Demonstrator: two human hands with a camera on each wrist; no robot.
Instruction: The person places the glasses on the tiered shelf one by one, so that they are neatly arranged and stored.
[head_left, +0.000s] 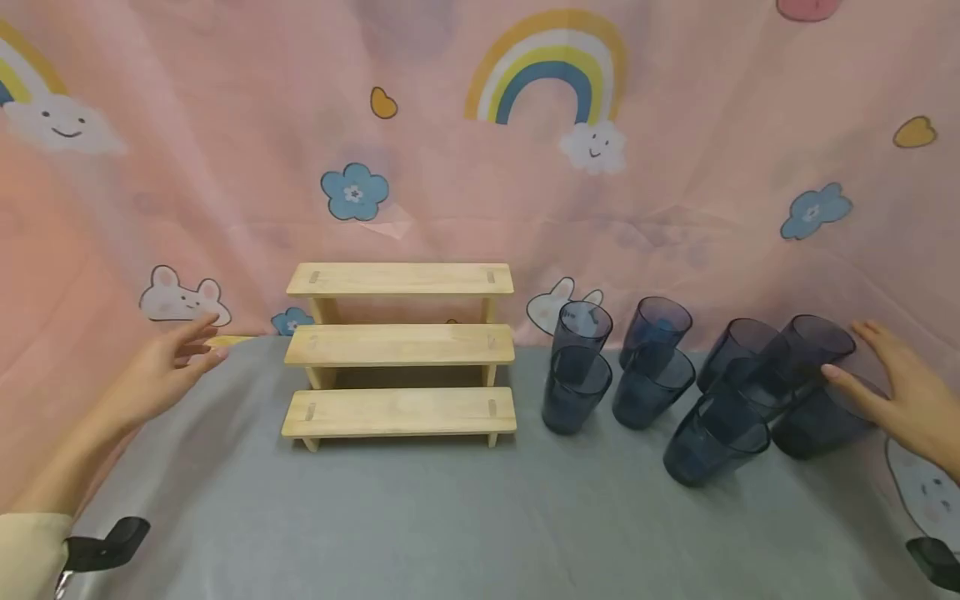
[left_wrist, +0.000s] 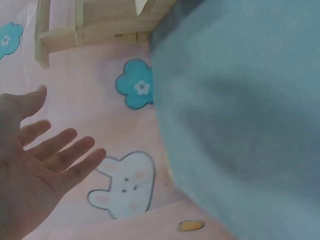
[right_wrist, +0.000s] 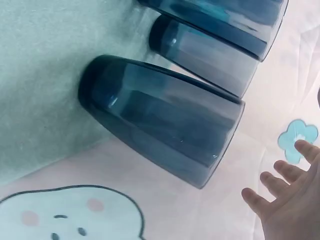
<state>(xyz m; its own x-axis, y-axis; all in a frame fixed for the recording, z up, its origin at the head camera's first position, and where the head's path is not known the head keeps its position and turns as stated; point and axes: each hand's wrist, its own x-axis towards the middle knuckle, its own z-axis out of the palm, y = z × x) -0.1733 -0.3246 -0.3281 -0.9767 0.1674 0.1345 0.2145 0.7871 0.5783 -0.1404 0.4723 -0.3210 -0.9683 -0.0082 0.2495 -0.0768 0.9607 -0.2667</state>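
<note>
My left hand (head_left: pixel 159 372) hovers over the table left of a three-tier wooden shelf (head_left: pixel 399 410). In the left wrist view, that hand (left_wrist: pixel 42 177) has its fingers loosely spread and nothing in them. On the right, my right hand (head_left: pixel 911 400) is raised beside the rightmost dark blue tumbler (head_left: pixel 817 427), its thumb overlapping the glass in the head view. The right wrist view shows this hand (right_wrist: pixel 292 195) with fingers extended, past the rim of the nearest tumbler (right_wrist: pixel 165 120). Several matching tumblers, among them a front one (head_left: pixel 716 442), stand upright in a cluster.
A grey cloth covers the table (head_left: pixel 450 517). Behind it hangs a pink curtain (head_left: pixel 247 167) printed with rainbows, flowers and animals. Two rows of tumblers, one with a glass at its front (head_left: pixel 577 392), stand just right of the shelf.
</note>
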